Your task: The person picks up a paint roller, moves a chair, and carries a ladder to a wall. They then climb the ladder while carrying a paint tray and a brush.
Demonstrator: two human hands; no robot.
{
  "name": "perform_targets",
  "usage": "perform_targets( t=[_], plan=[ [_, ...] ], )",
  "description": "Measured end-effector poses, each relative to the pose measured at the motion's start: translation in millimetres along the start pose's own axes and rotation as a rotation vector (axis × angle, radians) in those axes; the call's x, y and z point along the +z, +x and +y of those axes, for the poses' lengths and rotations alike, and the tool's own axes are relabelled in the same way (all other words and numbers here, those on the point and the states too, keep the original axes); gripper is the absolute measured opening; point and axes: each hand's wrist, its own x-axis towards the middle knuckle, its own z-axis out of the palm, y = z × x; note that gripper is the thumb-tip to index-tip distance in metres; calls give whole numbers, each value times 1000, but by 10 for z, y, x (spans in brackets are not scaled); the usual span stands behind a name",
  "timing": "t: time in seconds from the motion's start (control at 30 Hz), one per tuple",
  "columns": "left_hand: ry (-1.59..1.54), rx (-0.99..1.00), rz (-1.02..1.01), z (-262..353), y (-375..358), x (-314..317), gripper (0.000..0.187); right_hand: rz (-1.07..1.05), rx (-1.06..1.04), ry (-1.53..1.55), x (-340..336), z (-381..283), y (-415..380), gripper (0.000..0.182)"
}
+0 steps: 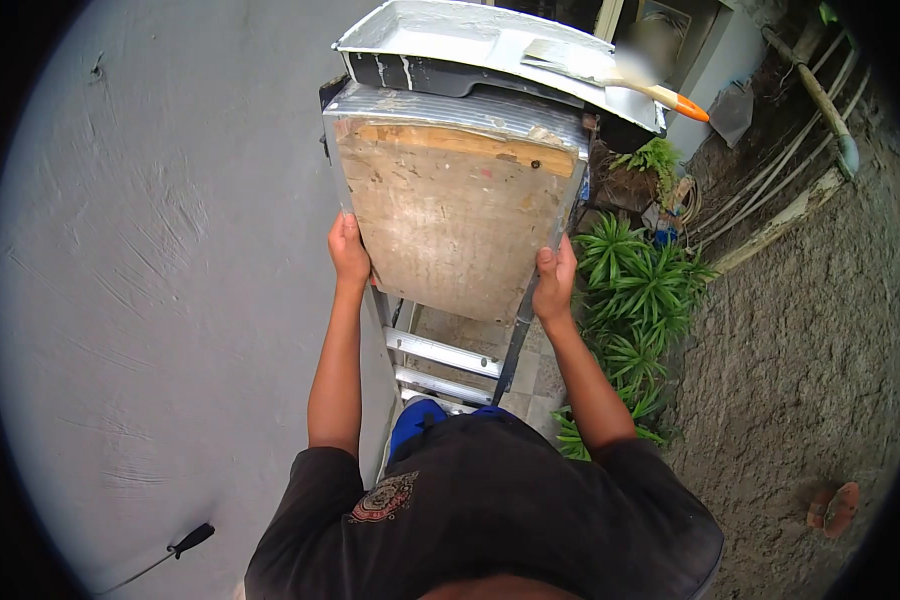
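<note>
A stepladder [442, 352] with metal rungs stands in front of me, with a worn wooden board [450, 215] at its upper end. My left hand [349, 252] is closed around the ladder's left side, by the board's edge. On the opposite side my right hand [554, 283] grips the right rail, thumb upward. Above the board rests a black paint tray [410, 75] coated inside with white paint. Across its right rim lies a paintbrush [670, 98] with an orange-tipped handle and white bristles.
A smooth grey wall [170, 260] rises close on the left. A black-handled tool [192, 540] with a thin metal rod is at lower left. Green plants [640, 275] grow along the right, beside a rough wall [790, 350]. Bamboo poles [785, 190] are at upper right.
</note>
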Motion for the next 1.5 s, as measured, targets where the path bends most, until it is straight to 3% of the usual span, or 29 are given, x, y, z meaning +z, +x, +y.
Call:
perform_targets(
  t=[1.17, 1.5],
  plan=[
    [1, 12, 37, 132, -33, 4, 46, -1, -112, 10, 52, 8, 16, 46],
    [-82, -117, -24, 104, -51, -4, 42, 10, -19, -84, -119, 265, -24, 63]
  ],
)
